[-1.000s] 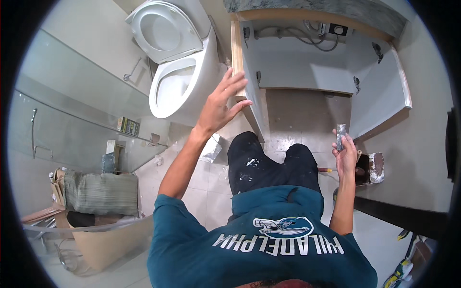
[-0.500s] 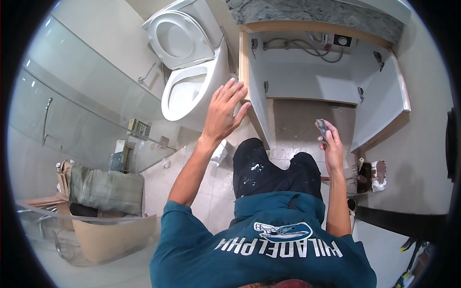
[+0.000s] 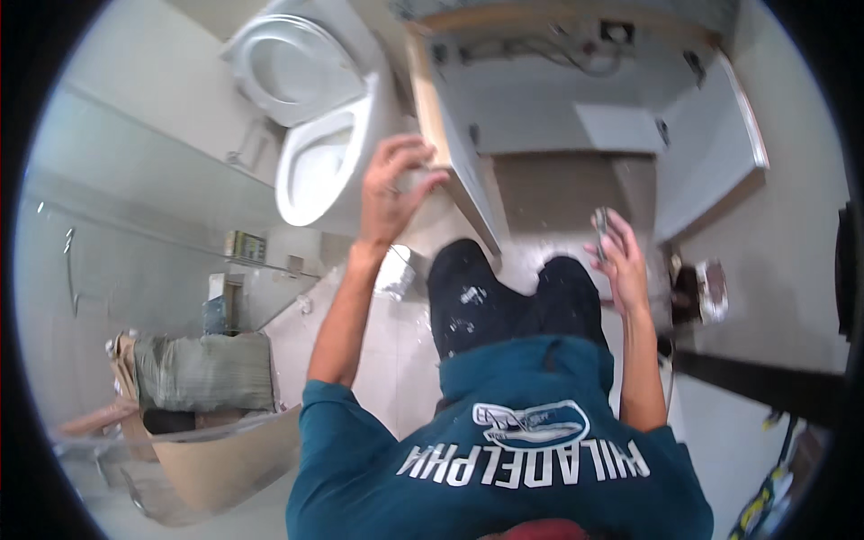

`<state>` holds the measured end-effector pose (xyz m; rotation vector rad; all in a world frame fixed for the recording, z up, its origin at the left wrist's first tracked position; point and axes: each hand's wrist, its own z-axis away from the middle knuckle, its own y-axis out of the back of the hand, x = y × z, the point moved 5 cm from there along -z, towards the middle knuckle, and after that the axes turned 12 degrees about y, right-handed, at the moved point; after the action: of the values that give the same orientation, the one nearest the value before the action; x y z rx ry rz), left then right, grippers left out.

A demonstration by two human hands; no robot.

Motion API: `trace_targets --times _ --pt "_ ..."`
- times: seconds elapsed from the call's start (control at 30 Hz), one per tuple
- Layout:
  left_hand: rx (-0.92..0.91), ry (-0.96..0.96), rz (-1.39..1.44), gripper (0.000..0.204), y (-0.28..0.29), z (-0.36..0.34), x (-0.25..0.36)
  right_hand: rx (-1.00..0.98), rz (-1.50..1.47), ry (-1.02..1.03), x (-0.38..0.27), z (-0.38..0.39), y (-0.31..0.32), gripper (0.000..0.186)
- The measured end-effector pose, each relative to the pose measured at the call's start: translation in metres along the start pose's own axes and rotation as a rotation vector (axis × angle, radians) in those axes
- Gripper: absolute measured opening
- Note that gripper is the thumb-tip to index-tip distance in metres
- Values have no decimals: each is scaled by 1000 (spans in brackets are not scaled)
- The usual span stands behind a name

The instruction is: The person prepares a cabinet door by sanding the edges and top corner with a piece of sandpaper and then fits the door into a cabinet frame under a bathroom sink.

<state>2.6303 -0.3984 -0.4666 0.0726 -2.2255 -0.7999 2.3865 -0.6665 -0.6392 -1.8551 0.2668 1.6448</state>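
My left hand [image 3: 389,193] is open, its fingers bent and spread beside the wooden edge of the left cabinet door [image 3: 461,166]. Whether the fingertips touch that edge, I cannot tell. In my right hand [image 3: 623,268], a small grey metal piece [image 3: 602,225] is held between thumb and fingers; blur hides its exact kind. Both doors of the low cabinet [image 3: 540,126] stand open, the right cabinet door [image 3: 715,153] on the far side of my right hand. Dark hinges show at the cabinet's sides, among them an upper right hinge [image 3: 693,67].
A white toilet [image 3: 310,171] with its lid raised stands left of the cabinet. Hoses [image 3: 540,52] run along the cabinet's back. Glass panels [image 3: 153,189] line the left. A grey-green bundle [image 3: 202,371] lies at lower left, and an open box [image 3: 697,292] sits right of my knee.
The view has shifted and blurred, with the cabinet now higher in it. My left hand has drawn slightly left, its fingers more bent. My right hand still grips the metal piece, now turned more upright.
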Motion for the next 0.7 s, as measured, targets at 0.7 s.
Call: trace_targets --times 0.7 --pt "-136 -410 -387 45 -164 -120 62 307 -144 -23 45 22 22 55"
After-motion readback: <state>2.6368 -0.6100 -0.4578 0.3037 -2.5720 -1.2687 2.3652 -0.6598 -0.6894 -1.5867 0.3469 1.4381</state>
